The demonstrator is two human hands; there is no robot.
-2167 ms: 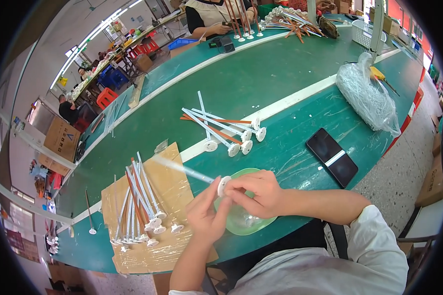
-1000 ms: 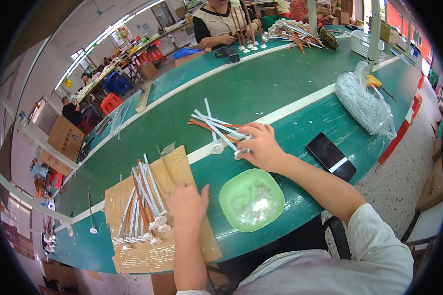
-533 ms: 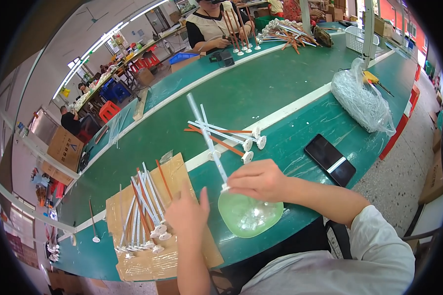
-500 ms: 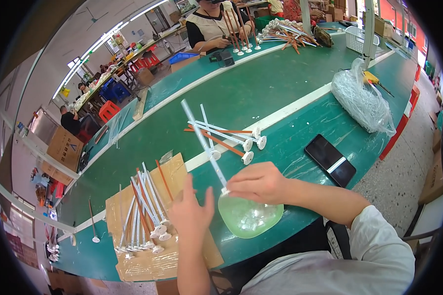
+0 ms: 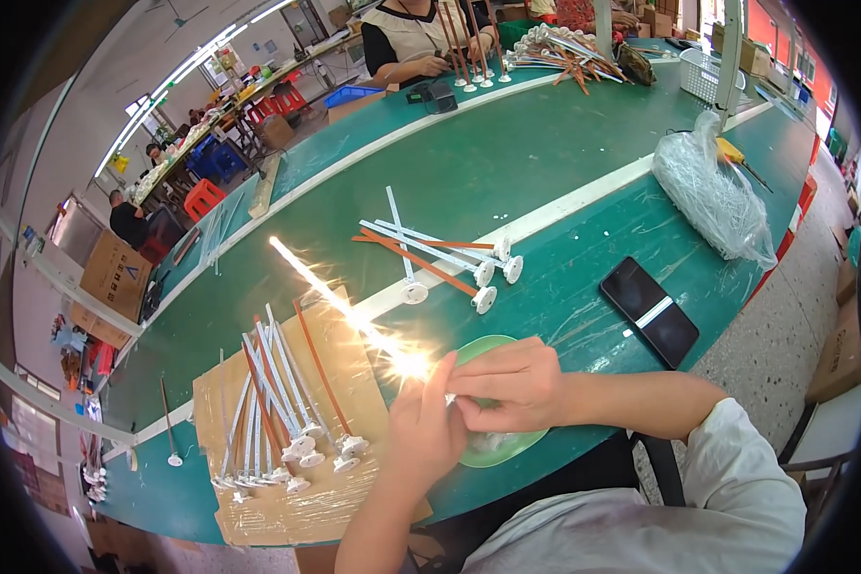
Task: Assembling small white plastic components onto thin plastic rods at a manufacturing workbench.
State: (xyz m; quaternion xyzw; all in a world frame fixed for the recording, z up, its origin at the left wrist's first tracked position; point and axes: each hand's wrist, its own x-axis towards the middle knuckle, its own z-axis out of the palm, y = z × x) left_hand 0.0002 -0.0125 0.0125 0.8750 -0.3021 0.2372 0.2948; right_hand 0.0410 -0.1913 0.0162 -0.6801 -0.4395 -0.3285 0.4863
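My left hand (image 5: 424, 425) and my right hand (image 5: 504, 383) meet over a green bowl (image 5: 507, 448) at the table's near edge. Together they pinch the lower end of a long white rod (image 5: 327, 295) that slants up to the left and glints in the light. Several finished white and brown rods with round white bases (image 5: 277, 402) lie on a cardboard sheet (image 5: 258, 507) to the left. More loose rods (image 5: 440, 260) lie beyond the bowl on the green table (image 5: 507, 163).
A black phone (image 5: 649, 310) lies to the right of the bowl. A clear plastic bag of parts (image 5: 713, 191) sits at the far right. Another person (image 5: 421, 43) works across the table beside a heap of rods (image 5: 560, 48).
My right hand reached out to the loose rods, picked one up and brought it back over the bowl. My left hand rose from the cardboard to meet it.
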